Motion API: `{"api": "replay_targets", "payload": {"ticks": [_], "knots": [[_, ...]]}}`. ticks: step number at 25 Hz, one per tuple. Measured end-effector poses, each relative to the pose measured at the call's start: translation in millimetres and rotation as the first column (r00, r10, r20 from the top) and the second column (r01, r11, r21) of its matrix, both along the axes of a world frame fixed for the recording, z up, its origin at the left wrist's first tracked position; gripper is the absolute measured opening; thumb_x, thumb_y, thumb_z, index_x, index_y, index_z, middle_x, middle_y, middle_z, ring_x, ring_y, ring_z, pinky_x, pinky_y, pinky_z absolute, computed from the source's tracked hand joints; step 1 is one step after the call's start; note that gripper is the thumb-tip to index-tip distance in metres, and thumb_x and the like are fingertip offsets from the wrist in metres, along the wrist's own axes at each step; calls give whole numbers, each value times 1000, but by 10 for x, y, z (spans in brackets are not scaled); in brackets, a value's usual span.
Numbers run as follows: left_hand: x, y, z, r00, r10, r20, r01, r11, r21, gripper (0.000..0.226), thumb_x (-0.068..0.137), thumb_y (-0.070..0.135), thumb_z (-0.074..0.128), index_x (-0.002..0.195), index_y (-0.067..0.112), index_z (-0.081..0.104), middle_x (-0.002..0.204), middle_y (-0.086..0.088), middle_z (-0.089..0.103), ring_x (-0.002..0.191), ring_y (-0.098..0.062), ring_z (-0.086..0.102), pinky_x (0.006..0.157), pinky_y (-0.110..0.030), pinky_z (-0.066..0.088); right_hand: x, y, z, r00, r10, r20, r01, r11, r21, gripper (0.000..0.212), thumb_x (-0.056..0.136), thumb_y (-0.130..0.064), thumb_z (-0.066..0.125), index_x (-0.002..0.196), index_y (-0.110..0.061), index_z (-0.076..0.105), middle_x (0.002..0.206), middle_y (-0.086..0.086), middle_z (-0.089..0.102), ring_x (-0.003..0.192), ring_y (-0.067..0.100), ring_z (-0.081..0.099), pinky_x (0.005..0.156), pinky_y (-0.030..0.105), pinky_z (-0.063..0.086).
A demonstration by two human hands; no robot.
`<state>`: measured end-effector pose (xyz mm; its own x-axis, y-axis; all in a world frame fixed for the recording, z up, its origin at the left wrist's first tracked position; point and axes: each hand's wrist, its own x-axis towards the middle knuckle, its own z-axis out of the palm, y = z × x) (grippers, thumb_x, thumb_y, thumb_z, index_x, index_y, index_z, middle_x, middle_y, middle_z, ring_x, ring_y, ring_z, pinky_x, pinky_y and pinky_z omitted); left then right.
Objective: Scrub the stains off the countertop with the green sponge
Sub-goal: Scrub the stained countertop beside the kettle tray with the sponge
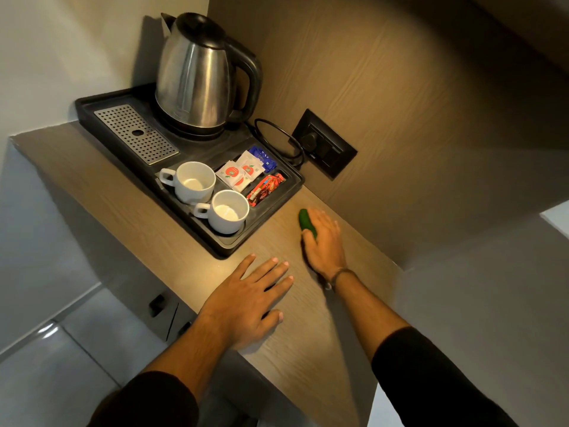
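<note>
My right hand (324,241) presses the green sponge (305,220) flat on the wood-grain countertop (292,334), close to the back wall panel. Only the sponge's left edge shows past my fingers and thumb. My left hand (249,300) lies flat on the countertop with fingers spread, holding nothing, just in front of the tray's near corner. No stains are distinguishable on the surface.
A black tray (224,246) to the left holds a steel kettle (197,75), two white cups (191,181) (228,211), sachets (243,174) and a drip grate. A wall socket (324,144) with a cord sits behind. The countertop's front edge runs diagonally at left.
</note>
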<state>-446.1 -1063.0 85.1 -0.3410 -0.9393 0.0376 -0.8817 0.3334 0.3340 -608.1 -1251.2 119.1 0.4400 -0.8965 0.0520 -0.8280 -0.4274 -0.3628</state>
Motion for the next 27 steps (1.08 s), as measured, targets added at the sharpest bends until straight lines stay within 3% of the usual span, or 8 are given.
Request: {"api": "replay_targets", "payload": {"ticks": [3,8,13,18,21,24,25,27], "knots": [[-1,-12,-32,1000,1,-12,-1,1000,-9,69,107,60,24,166,29,7,177,1,-2,161,-17,-10,129,-54,-6,-362,179,-68,987,159,-8,-159,987,-10,58,101,-26,50,158,-26,39,165,3,40,156,21,27,129,52,11],[8,-28,-45,1000,-5,-13,4,1000,-12,69,107,61,25,167,29,8,177,2,-2,161,-17,-9,129,-56,-2,-70,-254,93,991,-131,11,131,991,27,54,105,-20,51,157,-17,40,164,9,41,155,30,28,128,55,14],[14,-17,-37,999,0,-47,-1,1000,-13,68,107,59,26,166,28,12,177,2,0,161,-17,-8,130,-56,-1,-236,82,-29,988,151,-18,-151,989,-2,58,101,-28,48,158,-23,39,165,3,41,156,22,27,129,51,10],[18,-24,-36,1000,-8,-15,8,1000,-5,69,107,60,25,166,29,8,177,2,-4,161,-17,-10,130,-55,-5,-73,-238,99,995,-98,-19,98,995,10,55,104,-19,52,157,-17,40,164,10,41,155,29,29,128,54,13],[20,-22,-41,1000,-8,-16,8,1000,-11,69,107,60,24,166,28,10,177,1,-1,161,-18,-8,130,-56,-4,173,-53,58,998,54,-17,-54,999,8,57,103,-21,52,158,-19,38,165,7,39,156,27,26,129,54,10],[11,-21,-41,1000,-3,-21,3,1000,-17,69,106,61,22,166,28,11,177,0,1,161,-18,-8,130,-56,-1,-260,477,-47,965,260,-43,-259,966,10,61,101,-27,49,159,-31,33,166,-4,37,158,17,20,129,41,4],[9,-24,-43,1000,-7,-19,6,1000,-19,69,106,61,22,166,28,12,177,0,2,161,-18,-8,130,-57,0,-493,602,-52,964,261,-43,-261,965,1,61,101,-29,48,160,-35,31,167,-8,36,158,12,18,129,37,3],[19,-23,-53,1000,-7,-17,6,1000,-24,69,106,61,22,166,28,12,177,0,3,161,-19,-7,130,-57,1,-882,609,-38,990,137,-15,-137,990,-14,60,102,-28,49,159,-35,34,166,-8,36,158,12,20,130,43,6]]}}
